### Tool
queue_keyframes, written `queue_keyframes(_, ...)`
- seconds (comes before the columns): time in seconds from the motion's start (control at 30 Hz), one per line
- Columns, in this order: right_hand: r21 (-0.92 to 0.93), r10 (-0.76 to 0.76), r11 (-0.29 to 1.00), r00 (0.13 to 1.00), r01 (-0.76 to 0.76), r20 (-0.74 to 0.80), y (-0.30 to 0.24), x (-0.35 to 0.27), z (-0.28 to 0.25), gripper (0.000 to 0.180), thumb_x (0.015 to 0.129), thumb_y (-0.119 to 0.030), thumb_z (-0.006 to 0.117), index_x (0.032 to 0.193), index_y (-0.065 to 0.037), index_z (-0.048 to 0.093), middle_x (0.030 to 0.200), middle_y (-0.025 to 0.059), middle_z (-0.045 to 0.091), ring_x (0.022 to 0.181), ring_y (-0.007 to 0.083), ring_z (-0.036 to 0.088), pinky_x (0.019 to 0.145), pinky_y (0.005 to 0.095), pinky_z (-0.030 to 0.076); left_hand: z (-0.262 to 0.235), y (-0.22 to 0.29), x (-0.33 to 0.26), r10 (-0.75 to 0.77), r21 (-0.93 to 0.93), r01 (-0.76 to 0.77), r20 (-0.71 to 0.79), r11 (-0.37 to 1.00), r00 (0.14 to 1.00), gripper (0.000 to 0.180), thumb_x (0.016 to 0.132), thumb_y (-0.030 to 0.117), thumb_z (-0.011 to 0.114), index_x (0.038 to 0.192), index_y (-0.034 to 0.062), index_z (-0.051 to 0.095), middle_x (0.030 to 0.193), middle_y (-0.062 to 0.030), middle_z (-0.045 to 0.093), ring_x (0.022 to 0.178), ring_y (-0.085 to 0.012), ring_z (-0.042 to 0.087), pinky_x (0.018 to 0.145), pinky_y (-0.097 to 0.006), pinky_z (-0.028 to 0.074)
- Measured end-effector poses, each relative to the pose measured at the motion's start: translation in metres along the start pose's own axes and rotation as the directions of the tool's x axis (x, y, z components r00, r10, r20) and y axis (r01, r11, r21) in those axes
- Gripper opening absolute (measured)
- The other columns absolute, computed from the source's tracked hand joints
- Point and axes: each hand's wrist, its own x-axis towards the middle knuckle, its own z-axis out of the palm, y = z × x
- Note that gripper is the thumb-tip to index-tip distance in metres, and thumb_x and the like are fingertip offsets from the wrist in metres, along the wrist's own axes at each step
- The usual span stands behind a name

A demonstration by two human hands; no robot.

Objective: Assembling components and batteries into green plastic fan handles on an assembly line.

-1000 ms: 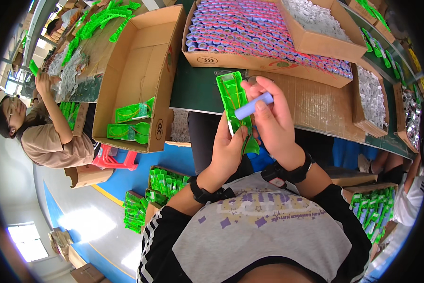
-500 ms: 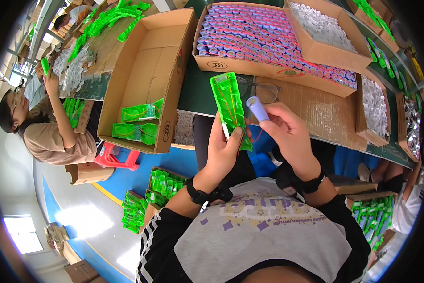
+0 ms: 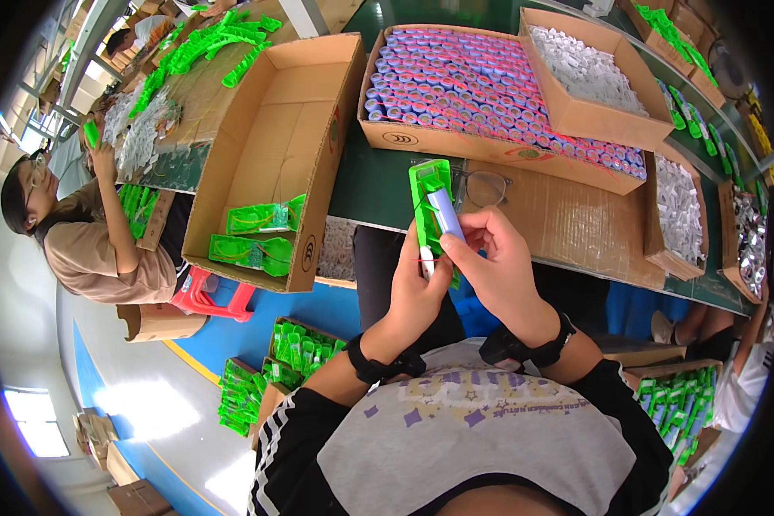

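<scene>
The left hand (image 3: 414, 291) grips a long green plastic shell (image 3: 420, 215) by its near end; the right hand (image 3: 505, 273), nearer the lavender cylindrical cell (image 3: 444, 209), pinches it. The cell lies over the shell's open face, ahead of both hands, long axes roughly parallel; seating unclear. Beyond, a brown cardboard carton (image 3: 456, 147) bears dark symbols; nearer, the grey-and-black shirt (image 3: 481, 439) has lettering.

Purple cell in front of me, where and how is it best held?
Probably by the sides of the cell's lower end, coming from the right: it is a slim cylinder lined up lengthwise with the green shell, which the left hand holds from the left.
</scene>
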Motion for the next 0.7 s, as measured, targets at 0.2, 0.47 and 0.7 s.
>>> queue_keyframes(0.2,-0.156,-0.035,0.987,0.998,0.041,0.042,-0.015,0.008,0.012,0.021,0.073,-0.013,0.064,0.087,-0.002,0.053,0.074,0.0026,0.05,0.064,0.0102,0.045,0.058,0.0237,0.038,-0.011,0.008,0.001,0.017,0.022,-0.017,-0.024,1.0,1.0,0.049,0.079,-0.005,0.045,0.125,0.0034,0.029,0.096,-0.0046,0.049,0.077,-0.0077,0.048,0.064,-0.02,0.042)
queue_keyframes(0.47,0.129,0.035,0.991,0.996,-0.045,0.084,-0.056,-0.011,0.053,0.034,0.073,-0.009,0.063,0.1,-0.002,0.044,0.084,0.0012,0.045,0.073,0.0069,0.042,0.065,0.0205,0.038,-0.038,0.07,-0.035,0.042,-0.108,-0.043,-0.007,0.993,0.999,0.052,0.08,-0.002,0.046,0.128,0.0036,0.028,0.098,-0.003,0.047,0.086,-0.0083,0.046,0.071,-0.021,0.04)
queue_keyframes(0.7,0.244,0.115,0.93,0.851,-0.273,0.513,-0.116,-0.001,0.103,0.037,0.082,-0.019,0.057,0.11,0.0,0.042,0.093,0.0038,0.052,0.082,0.008,0.048,0.071,0.0218,0.041,-0.09,0.127,-0.05,0.108,-0.107,-0.103,0.041,0.989,0.993,0.053,0.082,0.008,0.054,0.127,0.0032,0.028,0.109,-0.0032,0.045,0.1,-0.0104,0.043,0.083,-0.026,0.038)
